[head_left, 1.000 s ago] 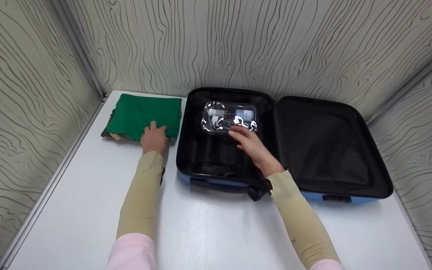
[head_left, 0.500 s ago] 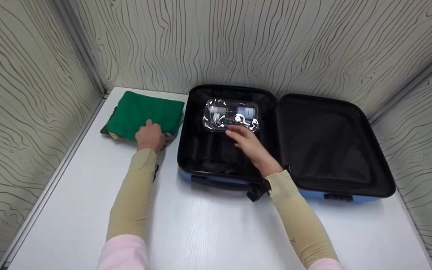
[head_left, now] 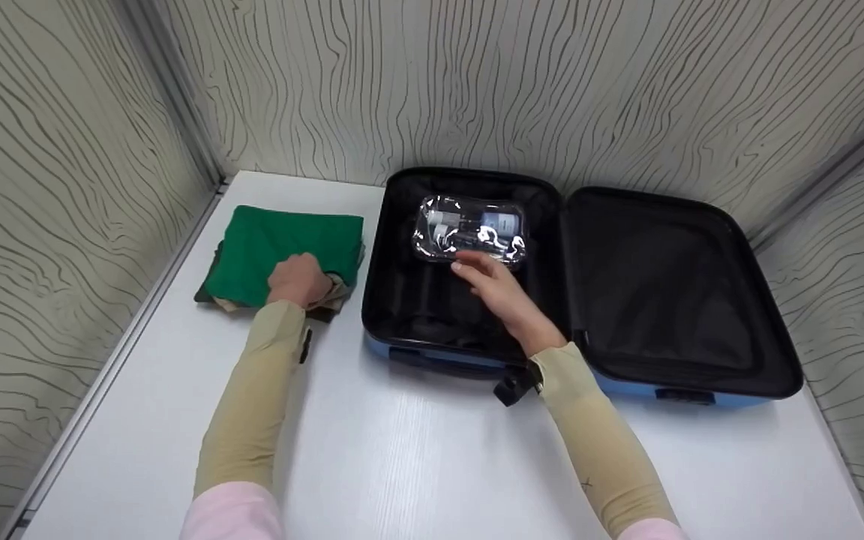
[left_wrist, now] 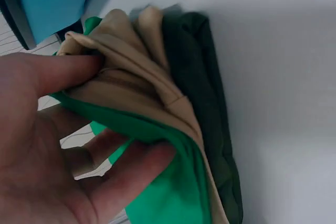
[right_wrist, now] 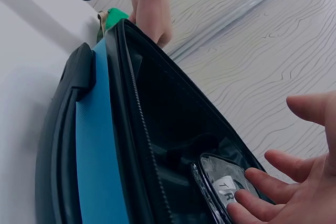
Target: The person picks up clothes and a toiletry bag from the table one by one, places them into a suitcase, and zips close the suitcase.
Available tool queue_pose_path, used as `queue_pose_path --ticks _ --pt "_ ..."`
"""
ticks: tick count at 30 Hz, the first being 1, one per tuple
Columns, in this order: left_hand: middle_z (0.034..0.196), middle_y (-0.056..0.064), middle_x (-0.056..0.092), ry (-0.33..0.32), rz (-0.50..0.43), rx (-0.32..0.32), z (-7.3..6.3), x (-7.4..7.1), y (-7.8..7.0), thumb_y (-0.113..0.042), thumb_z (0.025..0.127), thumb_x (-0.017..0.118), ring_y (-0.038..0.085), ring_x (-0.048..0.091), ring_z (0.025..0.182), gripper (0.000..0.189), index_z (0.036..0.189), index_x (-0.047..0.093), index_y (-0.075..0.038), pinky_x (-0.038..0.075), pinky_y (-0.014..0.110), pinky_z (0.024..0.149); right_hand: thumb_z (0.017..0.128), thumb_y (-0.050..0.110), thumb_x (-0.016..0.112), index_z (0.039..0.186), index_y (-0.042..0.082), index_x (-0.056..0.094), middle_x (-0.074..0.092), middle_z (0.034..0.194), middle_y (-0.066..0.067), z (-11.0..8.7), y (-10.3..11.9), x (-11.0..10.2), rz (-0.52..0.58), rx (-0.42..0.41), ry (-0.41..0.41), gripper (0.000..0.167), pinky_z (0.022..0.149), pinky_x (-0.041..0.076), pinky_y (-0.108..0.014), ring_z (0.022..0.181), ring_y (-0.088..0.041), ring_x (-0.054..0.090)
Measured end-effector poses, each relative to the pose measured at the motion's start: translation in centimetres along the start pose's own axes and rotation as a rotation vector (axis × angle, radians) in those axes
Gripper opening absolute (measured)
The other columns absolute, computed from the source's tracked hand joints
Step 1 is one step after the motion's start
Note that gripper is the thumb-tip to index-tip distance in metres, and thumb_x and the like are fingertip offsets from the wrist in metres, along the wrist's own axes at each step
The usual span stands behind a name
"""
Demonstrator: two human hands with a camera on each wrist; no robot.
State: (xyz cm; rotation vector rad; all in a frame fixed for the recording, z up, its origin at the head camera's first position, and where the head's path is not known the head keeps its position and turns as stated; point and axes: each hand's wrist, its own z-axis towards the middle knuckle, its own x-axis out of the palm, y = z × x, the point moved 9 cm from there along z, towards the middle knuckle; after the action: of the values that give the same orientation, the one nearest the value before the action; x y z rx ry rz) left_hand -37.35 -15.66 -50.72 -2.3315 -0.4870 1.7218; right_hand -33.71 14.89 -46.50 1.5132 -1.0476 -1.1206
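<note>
My left hand (head_left: 298, 279) is at the near edge of a stack of folded clothes. It pinches the green folded garment (head_left: 282, 244) on top. In the left wrist view the thumb lies against a tan garment (left_wrist: 136, 85) while the fingers press the green cloth from the other side. A dark green garment (left_wrist: 197, 98) lies beneath the tan one. My right hand (head_left: 498, 289) hovers over the open suitcase (head_left: 432, 307), fingers relaxed and apart, at the near edge of a clear toiletry pouch (head_left: 469, 229). Small bottles show through the pouch; whether the fingertips touch it I cannot tell.
The suitcase's lid half (head_left: 672, 292) lies open to the right, its black lining up. A black handle (head_left: 447, 366) sits on the suitcase's near side. Everything stands on a white table (head_left: 394, 465) with patterned walls (head_left: 477, 82) behind and at both sides.
My left hand has gone from resting on the green garment to pinching its near edge, and the clothes have shifted towards me. My right hand has hardly moved.
</note>
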Motion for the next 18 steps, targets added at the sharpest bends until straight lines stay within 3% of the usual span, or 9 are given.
queue_pose_path --ticks 11,18 --pt "0.076 0.010 0.051 0.132 -0.172 -0.019 -2.4 1.0 2.1 -0.024 0.100 0.058 0.026 0.053 0.072 0.028 0.083 0.061 -0.002 0.043 0.035 0.061 0.101 0.023 0.063 0.142 -0.001 0.054 0.052 0.144 -0.022 -0.5 0.0 2.4 -0.042 -0.031 0.032 0.049 0.111 0.036 -0.044 0.132 -0.031 0.049" --pt "0.070 0.008 0.050 0.139 -0.183 0.024 -3.9 1.4 2.5 -0.021 0.097 0.058 0.025 0.053 0.067 0.026 0.076 0.057 -0.005 0.041 0.034 0.057 0.101 0.019 0.063 0.141 -0.003 0.055 0.054 0.142 -0.022 -0.9 0.3 3.9 0.006 -0.047 0.014 0.046 0.105 0.040 -0.043 0.128 -0.030 0.052"
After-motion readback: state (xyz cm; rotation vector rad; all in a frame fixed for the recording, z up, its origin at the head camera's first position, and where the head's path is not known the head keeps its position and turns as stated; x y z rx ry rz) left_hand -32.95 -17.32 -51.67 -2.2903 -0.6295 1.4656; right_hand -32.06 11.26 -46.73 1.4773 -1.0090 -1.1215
